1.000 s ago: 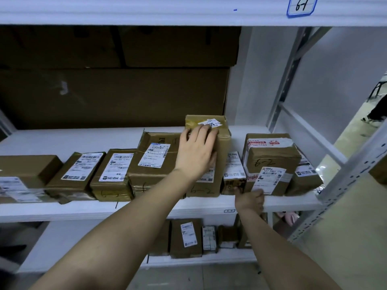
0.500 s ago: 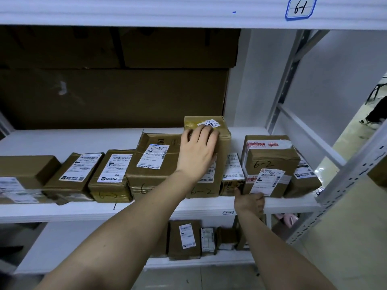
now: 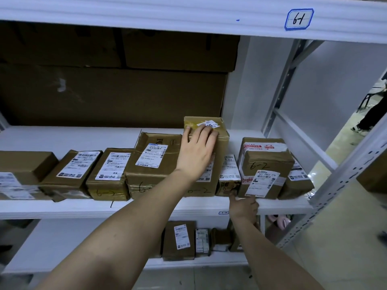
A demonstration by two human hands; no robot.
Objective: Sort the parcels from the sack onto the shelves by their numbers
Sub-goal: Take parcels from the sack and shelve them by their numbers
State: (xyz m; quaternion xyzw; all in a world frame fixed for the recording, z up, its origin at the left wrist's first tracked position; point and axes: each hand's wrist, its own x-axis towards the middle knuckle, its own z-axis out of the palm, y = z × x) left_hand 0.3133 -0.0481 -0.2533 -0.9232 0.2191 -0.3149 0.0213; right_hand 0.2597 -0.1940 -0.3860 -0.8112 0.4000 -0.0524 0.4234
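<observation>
Cardboard parcels stand in a row along the front of the middle shelf (image 3: 62,208), most bearing white shipping labels and several a handwritten "6-2". Landmark: the tall parcel (image 3: 219,143) at the centre of the row, standing higher than its neighbours, with a small white sticker on its top face. The left hand (image 3: 196,151) lies flat on this parcel, fingers straight and spread over its top front edge, thumb toward the adjoining wide parcel (image 3: 150,164) on its left. To the right of the tall parcel sits a narrow small parcel (image 3: 229,174), then a taped parcel (image 3: 266,164) marked "6-2" with a label hanging over its front. The right hand (image 3: 244,207) rests at the shelf edge below and to the right of the tall parcel, fingers curled, fingertips at the lower corner of the taped parcel; whether it grips anything cannot be told. Above, a shelf tag (image 3: 299,19) reads "6-1". Below, the lower shelf (image 3: 62,243) carries further parcels.
</observation>
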